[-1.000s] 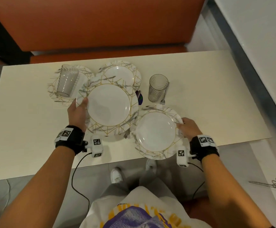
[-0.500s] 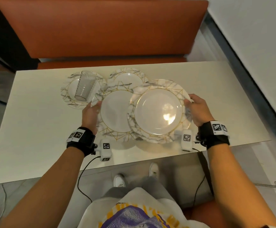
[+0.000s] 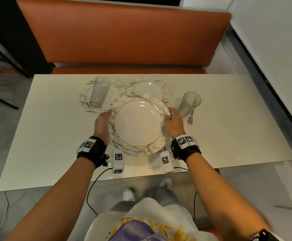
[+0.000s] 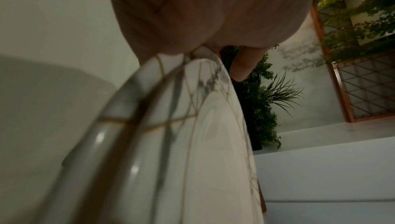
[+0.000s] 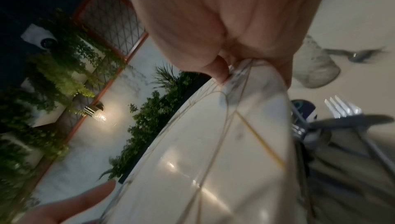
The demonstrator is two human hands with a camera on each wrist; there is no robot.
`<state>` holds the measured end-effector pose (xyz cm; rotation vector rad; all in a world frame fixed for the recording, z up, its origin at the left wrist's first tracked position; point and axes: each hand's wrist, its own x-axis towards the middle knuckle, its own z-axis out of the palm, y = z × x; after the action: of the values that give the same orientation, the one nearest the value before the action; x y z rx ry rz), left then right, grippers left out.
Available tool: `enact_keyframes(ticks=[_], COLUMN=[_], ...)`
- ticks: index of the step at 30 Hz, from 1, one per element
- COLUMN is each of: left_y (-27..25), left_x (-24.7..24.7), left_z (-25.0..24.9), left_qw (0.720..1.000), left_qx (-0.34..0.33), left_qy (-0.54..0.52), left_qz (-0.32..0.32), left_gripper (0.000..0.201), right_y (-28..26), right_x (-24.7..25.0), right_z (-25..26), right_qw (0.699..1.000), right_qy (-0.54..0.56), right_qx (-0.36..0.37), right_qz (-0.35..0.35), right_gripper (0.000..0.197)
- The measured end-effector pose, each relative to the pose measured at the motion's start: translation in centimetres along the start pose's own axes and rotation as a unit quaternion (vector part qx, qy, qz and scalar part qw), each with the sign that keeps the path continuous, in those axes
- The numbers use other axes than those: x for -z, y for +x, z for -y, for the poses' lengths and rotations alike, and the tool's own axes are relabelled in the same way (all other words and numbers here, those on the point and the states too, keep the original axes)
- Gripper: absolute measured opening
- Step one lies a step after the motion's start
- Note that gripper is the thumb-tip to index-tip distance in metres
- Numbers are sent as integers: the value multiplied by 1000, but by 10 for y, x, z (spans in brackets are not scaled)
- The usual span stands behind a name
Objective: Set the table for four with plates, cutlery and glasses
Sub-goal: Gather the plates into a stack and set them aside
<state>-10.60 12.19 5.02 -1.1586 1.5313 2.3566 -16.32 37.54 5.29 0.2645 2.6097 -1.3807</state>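
Note:
Two large marble-and-gold plates (image 3: 139, 126) lie stacked over the middle of the cream table (image 3: 228, 136). My left hand (image 3: 103, 122) grips the stack's left rim; the left wrist view shows both rims (image 4: 203, 143) under my hand (image 4: 213, 16). My right hand (image 3: 172, 121) pinches the top plate's right rim, thumb on top (image 5: 218, 72) of the plate (image 5: 213, 143). Two smaller plates sit behind: one (image 3: 87, 105) carries an upturned glass (image 3: 99, 92), the other (image 3: 148, 87) is partly covered by the stack. A ribbed glass (image 3: 189, 104) and a fork (image 3: 190, 119) are right of my right hand.
An orange bench (image 3: 124, 35) runs along the table's far side. More cutlery (image 5: 342, 107) lies beside the stack under the right rim, near the ribbed glass (image 5: 314, 68). A white wall and dark floor strip border the right.
My right hand carried its plate up and left, onto the plate my left hand holds. The ribbed glass and fork, hidden half a second ago, show again.

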Motion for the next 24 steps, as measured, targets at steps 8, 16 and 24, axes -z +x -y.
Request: enact_keyframes(ticks=[8,16,24], left_y=[9,50,82], left_x=[17,20,27], left_z=[-7,-44,-78], left_qw=[979,939,920], left_qx=[-167,-278,-300], left_qy=[103,153,167], left_qz=[-53,-133,-187], left_gripper=[54,61,62], right_y=[24,111,208], right_x=[-39,-36,-39], right_z=[27,71,42], right_qw=[997,991,955], right_qy=[-17,-20,-230], right_qx=[69,55,-183], right_qz=[4,121,43], right_gripper=[36,39,61])
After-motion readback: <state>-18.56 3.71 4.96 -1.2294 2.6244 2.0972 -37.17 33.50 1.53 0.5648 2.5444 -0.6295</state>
